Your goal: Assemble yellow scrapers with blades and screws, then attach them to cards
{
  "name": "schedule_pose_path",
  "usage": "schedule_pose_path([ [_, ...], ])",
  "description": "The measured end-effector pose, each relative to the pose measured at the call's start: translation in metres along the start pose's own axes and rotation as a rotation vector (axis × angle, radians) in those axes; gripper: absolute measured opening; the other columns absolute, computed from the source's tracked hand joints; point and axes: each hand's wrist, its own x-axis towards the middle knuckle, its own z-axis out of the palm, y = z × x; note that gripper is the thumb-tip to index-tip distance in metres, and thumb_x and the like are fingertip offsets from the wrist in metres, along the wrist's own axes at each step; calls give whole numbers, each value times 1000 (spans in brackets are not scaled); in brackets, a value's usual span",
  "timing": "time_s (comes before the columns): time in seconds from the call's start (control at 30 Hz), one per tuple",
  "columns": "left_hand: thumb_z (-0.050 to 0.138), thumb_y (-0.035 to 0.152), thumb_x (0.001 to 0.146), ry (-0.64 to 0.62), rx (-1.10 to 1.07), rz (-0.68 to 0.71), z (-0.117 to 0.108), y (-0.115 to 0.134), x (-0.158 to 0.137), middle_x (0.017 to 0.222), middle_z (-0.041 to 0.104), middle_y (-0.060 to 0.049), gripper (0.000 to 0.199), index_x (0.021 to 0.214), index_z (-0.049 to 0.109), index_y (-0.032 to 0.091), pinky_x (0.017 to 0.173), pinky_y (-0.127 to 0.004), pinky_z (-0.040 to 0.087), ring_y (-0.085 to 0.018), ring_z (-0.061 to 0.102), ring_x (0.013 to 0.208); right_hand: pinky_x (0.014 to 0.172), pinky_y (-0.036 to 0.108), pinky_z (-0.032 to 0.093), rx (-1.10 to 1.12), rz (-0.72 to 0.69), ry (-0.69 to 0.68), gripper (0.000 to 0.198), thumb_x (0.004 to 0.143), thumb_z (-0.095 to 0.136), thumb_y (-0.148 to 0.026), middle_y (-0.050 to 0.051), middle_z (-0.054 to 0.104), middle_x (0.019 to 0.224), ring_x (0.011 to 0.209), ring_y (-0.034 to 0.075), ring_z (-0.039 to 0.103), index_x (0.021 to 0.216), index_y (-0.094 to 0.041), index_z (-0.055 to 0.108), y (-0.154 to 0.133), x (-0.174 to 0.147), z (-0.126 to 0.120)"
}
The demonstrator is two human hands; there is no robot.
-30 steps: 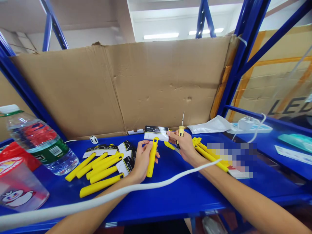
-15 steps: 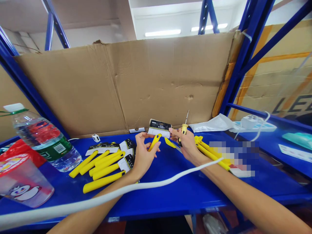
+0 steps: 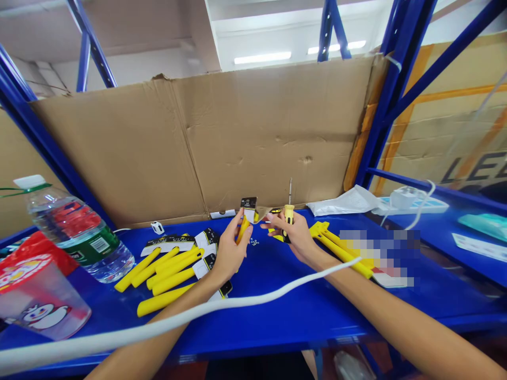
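The left hand (image 3: 231, 247) pinches the handle (image 3: 243, 229); the card (image 3: 249, 203) stands just beyond. The right hand (image 3: 300, 236) curls around the screwdriver (image 3: 289, 214), which points upward.

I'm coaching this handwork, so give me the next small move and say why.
Probably ease the right hand toward the left hand and press the curled printed card against the yellow handle. The left hand holds that handle, while the card's right side bends away from it. The screwdriver in the right hand points upward, so its tip should stay clear.
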Motion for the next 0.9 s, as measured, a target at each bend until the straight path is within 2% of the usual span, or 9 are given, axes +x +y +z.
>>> schedule_pose_path([
  [0.07, 74, 54, 105, -4, -109, -61, 1, 5, -1, 125, 76, -11, 77, 173, 47, 28, 51, -22, 55, -14, 68, 75, 58, 30, 62, -10, -2, 1, 68, 56, 108, -62, 4, 79, 84, 72, 22, 79, 72, -24, 54, 0, 0, 0],
  [0.13, 78, 55, 101, -28, -185, -49, 1, 12, -1, 122, 76, -11, 79, 169, 51, 26, 55, -22, 58, -15, 70, 79, 57, 29, 60, -15, -11, 13, 69, 56, 108, -63, 4, 79, 86, 72, 21, 79, 71, -23, 53, 0, 1, -2],
  [0.3, 77, 56, 102, -90, -274, -58, 2, 29, -3, 119, 77, -13, 49, 134, 72, 19, 59, -27, 60, -16, 70, 75, 53, 27, 56, -39, -25, 51, 66, 58, 104, -68, 4, 76, 86, 68, 18, 74, 73, -22, 59, 0, 4, -3],
  [0.5, 75, 67, 99, -85, -356, -187, 3, 37, -2, 72, 62, -1, 49, 102, 73, 18, 41, -23, 43, -10, 51, 48, 50, 28, 52, -171, -39, 66, 71, 63, 94, -82, 4, 74, 84, 64, 17, 70, 73, -24, 54, 8, 9, -8],
  [0.6, 79, 73, 93, -81, -324, -224, -1, 42, 5, 65, 57, 1, 55, 88, 69, 19, 36, -22, 39, -9, 47, 44, 53, 30, 55, -369, -52, 59, 68, 74, 84, -85, 6, 76, 86, 67, 18, 71, 75, -26, 52, 10, 20, -18],
  [0.7, 82, 76, 88, -137, -242, -273, -14, 59, 5, 62, 60, 0, 60, 84, 68, 18, 35, -22, 40, -10, 49, 41, 68, 34, 61, -691, -60, 32, 56, 87, 81, -74, 7, 78, 86, 78, 23, 75, 76, -24, 59, 7, 34, -34],
  [0.77, 83, 74, 88, -123, -218, -322, -29, 73, -4, 62, 62, 0, 58, 87, 69, 18, 36, -22, 43, -11, 53, 42, 88, 40, 63, -940, -64, 7, 41, 94, 83, -57, 9, 80, 99, 98, 27, 76, 82, -21, 66, 2, 42, -46],
  [0.83, 85, 72, 87, -127, -205, -416, -45, 87, -20, 63, 64, 0, 57, 86, 67, 18, 38, -22, 43, -11, 54, 41, 104, 47, 60, -1179, -45, -27, 27, 99, 82, -44, 11, 79, 121, 118, 28, 73, 101, -19, 74, -5, 48, -58],
  [0.9, 87, 71, 84, -150, -149, -519, -61, 97, -39, 68, 67, -1, 57, 84, 68, 18, 38, -23, 43, -11, 55, 41, 110, 53, 59, -1384, 5, -74, 29, 104, 79, -40, 11, 73, 139, 128, 29, 70, 123, -19, 75, -13, 51, -69],
])
